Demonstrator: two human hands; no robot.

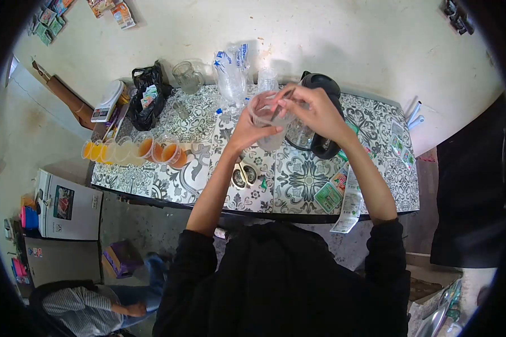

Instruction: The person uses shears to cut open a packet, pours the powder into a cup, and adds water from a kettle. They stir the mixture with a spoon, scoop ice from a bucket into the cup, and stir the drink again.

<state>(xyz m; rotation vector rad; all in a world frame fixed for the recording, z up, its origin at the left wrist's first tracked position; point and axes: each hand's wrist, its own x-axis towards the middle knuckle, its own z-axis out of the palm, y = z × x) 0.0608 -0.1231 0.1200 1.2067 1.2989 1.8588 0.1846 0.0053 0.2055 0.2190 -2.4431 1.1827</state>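
My left hand (245, 130) is wrapped round a clear plastic cup (268, 141), held up over the patterned table (303, 174). The cup looks cloudy or whitish inside. My right hand (319, 115) is above its rim, fingers pinched on a thin spoon-like utensil (276, 112) that reaches down into the cup; its lower end is hard to see. Just beyond my right hand is a black kettle (327, 84) with a clear body. Gold-and-black scissors (243, 175) lie on the tabletop below the cup.
Cups of orange and yellow drink (174, 154) line the left side. Behind are a glass mug (188, 78), bagged plastic cups (230, 76), a black bag (146, 104) and a scale (108, 101). Green sachets (328, 197) and a sachet strip (351, 205) lie right. Another person (84, 306) sits lower left.
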